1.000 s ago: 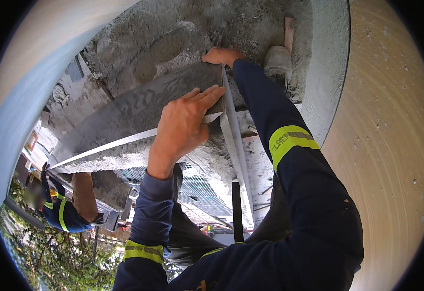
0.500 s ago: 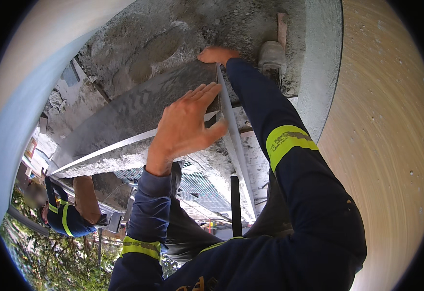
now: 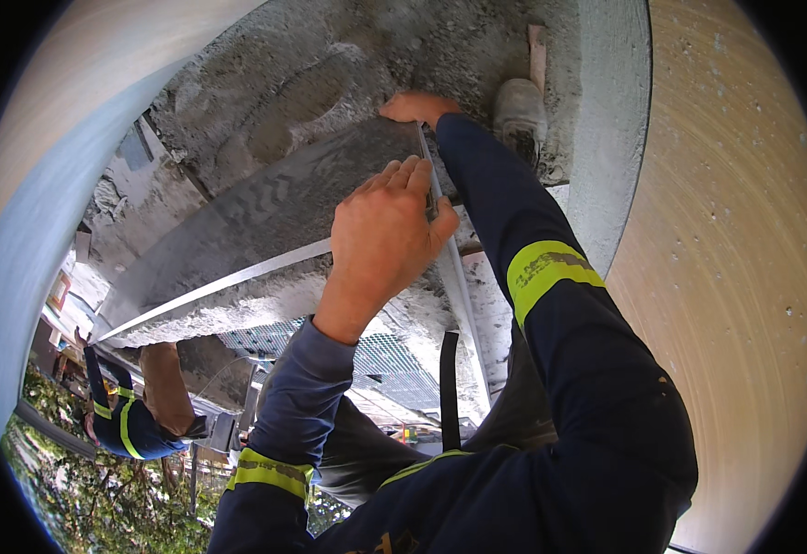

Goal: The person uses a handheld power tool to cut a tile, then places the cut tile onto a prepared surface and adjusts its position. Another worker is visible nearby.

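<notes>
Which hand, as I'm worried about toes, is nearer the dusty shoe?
Right. The right hand is at the far corner of the slab, left of the shoe; the left hand is by the near corner, farther left and lower in view.

The left hand [image 3: 385, 242] hides its own palm and part of the slab [image 3: 265, 212]. The right hand's [image 3: 419, 108] underside is unseen. The lower edge cuts off the left sleeve [image 3: 304, 392]
</notes>
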Demonstrator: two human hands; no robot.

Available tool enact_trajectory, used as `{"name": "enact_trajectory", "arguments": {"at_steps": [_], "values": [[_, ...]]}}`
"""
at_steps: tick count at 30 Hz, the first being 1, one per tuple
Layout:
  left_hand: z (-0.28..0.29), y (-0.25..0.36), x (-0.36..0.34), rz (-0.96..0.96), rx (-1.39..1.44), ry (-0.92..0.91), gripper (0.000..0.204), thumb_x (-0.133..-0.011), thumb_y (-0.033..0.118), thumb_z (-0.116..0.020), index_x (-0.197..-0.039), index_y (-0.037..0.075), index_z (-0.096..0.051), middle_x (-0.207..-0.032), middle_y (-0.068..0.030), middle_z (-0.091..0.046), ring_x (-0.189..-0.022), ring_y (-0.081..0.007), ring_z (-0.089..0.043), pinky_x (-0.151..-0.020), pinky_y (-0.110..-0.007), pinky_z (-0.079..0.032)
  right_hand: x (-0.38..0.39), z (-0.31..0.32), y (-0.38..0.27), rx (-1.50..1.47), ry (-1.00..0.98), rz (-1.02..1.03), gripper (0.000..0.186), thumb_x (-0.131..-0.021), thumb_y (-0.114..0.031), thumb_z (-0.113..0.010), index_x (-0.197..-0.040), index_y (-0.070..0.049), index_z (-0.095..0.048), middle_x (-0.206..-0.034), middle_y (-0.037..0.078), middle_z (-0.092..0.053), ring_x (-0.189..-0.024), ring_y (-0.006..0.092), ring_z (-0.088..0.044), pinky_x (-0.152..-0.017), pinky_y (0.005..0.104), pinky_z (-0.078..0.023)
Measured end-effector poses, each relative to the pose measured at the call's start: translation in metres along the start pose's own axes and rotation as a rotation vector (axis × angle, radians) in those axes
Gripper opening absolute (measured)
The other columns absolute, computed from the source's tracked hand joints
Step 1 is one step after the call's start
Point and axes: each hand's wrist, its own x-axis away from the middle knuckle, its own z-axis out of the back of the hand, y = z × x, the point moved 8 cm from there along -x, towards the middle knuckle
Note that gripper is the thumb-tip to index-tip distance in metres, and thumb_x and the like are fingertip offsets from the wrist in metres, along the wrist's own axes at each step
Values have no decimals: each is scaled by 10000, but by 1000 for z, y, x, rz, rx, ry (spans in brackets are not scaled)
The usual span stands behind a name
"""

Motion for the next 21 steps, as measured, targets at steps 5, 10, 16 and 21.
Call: {"name": "enact_trajectory", "arguments": {"at_steps": [5, 10, 16, 21], "values": [[0, -2, 1, 20, 12, -26, 464, -927, 292, -665, -1281, -4, -714, -1288, -189, -751, -1097, -357, -764, -910, -452, -627, 3, -4, -6, -49, 24, -62, 597, -1073, -518, -504, -1539, -159, -605, -1621, 156, -535, -1476, 413, -510, -1192, 577, -424], [-3, -4, 2, 27, 20, -38, 468, -949, 309, -650, -1307, 19, -724, -1308, -177, -752, -1035, -384, -776, -883, -462, -626, 69, 54, -6, 13, 422, 76, 454, -1035, -426, -551, -1306, -96, -708, -1372, 195, -696, -1277, 426, -650, -1065, 586, -509], [3, 0, 4, 51, 48, -17, 460, -949, 329, -651, -1281, 21, -732, -1275, -179, -757, -945, -388, -774, -816, -481, -620, 216, 156, 93, -134, 1118, -229, 381, -920, -422, -703, -1122, -100, -722, -1112, 236, -764, -1048, 435, -743, -878, 549, -579], [3, -7, 5, 8, 28, -4, 442, -941, 407, -639, -1088, -1, -722, -1062, -197, -767, -882, -389, -759, -770, -488, -615, 175, 156, 225, 106, 972, -448, 652, -859, -550, -735, -1190, 12, -716, -1221, 299, -729, -1160, 483, -706, -985, 575, -549]]}}
